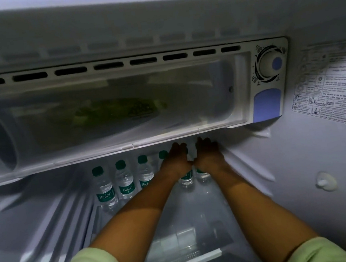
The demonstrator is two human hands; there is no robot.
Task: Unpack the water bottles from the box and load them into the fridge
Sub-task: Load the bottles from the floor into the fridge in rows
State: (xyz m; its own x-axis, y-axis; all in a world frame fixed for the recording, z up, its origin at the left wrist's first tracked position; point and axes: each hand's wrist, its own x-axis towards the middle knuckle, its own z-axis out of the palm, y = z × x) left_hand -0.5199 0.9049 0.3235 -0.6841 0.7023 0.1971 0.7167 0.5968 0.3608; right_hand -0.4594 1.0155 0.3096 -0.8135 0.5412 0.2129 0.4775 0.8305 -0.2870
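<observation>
You are reaching both arms deep into the fridge (300, 159), under the freezer compartment (109, 108). Your left hand (176, 159) is curling over the top of a water bottle (185, 178); your right hand (209, 154) is doing the same on a second bottle (201, 174) just beside it. Each grip is grasping from above, near the neck, likely because the low freezer edge is leaving little room over the caps. The fingers are partly hiding in shadow, so how tightly they are closing is hard to read.

Left of your left grip, a row of bottles (124, 183) is standing upright on the clear shelf (198, 209), labels facing out, green caps lined up. The nearest one is partly hiding behind your left wrist. You seem to be extending that row toward the right wall, one bottle per hand to save trips.

The box is not showing here. The thermostat dial (269, 64) is sitting above and right of your right grip.
</observation>
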